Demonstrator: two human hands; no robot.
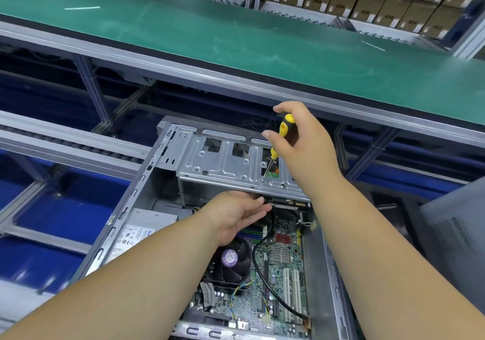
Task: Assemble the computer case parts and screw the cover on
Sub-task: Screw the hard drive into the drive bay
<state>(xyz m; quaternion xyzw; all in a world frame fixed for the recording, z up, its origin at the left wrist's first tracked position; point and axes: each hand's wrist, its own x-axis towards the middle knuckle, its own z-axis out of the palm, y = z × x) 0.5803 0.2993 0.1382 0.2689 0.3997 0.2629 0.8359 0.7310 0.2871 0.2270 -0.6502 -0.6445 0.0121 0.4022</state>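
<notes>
Hiding screwdriver (284, 130) grip (right hand (304, 145))

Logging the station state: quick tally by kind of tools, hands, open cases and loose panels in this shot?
Screwdriver: 1, gripped by the right hand, tip on a screw in the drive cage
Hands: 2, the left hand under the cage edge
Open computer case: 1
Grey side panel: 1, at right
Total: 5

Matt grey sheet-metal drive cage (225, 161); glossy yellow-and-black plastic screwdriver (286, 127); smooth green belt (236, 38).
</notes>
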